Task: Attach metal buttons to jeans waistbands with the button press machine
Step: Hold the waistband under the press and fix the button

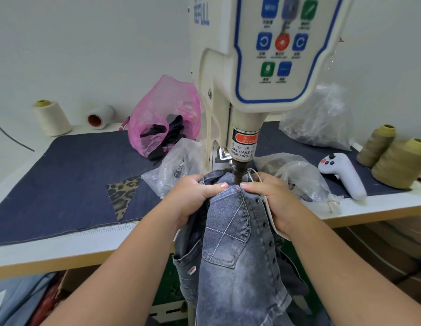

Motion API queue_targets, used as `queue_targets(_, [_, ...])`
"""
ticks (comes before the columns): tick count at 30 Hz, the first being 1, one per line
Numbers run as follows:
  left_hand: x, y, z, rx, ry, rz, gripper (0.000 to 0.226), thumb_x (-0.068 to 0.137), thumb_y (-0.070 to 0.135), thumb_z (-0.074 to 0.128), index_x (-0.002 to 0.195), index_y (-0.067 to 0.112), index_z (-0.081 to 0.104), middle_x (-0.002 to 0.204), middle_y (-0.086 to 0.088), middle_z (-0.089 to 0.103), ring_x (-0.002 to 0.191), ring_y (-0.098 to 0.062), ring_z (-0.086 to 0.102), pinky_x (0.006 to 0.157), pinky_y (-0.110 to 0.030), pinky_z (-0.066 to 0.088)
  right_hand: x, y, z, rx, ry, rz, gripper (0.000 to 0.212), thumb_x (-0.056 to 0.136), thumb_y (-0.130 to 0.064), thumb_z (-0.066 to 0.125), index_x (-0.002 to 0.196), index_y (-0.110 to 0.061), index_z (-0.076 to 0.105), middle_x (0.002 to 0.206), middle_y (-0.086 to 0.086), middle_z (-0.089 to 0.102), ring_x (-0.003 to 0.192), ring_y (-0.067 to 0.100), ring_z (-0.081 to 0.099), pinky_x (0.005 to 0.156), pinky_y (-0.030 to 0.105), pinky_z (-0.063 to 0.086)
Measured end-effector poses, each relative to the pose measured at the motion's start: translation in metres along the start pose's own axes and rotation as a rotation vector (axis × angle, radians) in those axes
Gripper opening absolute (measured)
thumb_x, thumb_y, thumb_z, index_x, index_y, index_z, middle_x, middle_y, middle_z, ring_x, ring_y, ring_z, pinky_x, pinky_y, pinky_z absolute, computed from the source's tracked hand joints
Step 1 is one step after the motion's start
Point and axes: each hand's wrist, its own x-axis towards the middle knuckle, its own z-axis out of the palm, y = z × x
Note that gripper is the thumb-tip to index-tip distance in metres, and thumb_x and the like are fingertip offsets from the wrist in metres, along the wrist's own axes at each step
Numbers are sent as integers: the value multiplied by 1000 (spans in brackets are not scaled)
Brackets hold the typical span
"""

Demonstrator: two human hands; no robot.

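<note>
**Both hands hold the waistband under the press head**

In the head view, nearest to the camera are the two forearms and the grey jeans (228, 243), which hang down from the table edge (87, 252) between them. The upper part of the jeans, with a back pocket facing up, lies bunched under the punch (237, 174) of the button press machine (251, 67). The left hand (193, 196) grips the cloth from the left side, with fingers curled round the bunched denim and the thumb flat on top. The right hand (270, 196) grips it from the right side, its thumb pressing just beside the punch. Both thumb tips are very near the tool.

The denim looks soft but thick, and the hanging legs probably pull it downward, so I judge a firm hold on both sides of the waistband is needed to keep it flat. The fingers should stay off the punch line.

Behind are a pink bag (162, 114), clear plastic bags (317, 118), thread cones (393, 158) and a white handheld controller (343, 175).
</note>
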Motion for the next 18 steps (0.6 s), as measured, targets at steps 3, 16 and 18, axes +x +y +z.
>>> queue_targets(3, [0,-2,0,1,19,18,42,75,26,85,111,11,70,97,-10,77,90,-28,75,88,-43,58,0,0,1,6,16,-6,43,68,-15,73,108,-2,66,95,17,75,84,28,73,64,34,57])
queue_targets(16, [-2,-6,-1,-60,-6,23,49,64,30,87,107,13,72,97,-12,77,90,-30,75,83,-41,57,-3,2,-2,27,-27,-13,48,71,-13,73,116,2,63,107,22,72,93,32,71,76,40,55])
queue_targets(18, [-2,-7,-1,-72,-10,22,50,64,29,88,108,12,72,99,-14,76,93,-31,74,87,-44,57,-4,3,-3,53,-40,-23,46,72,-12,73,115,1,63,106,21,73,92,32,72,72,38,57])
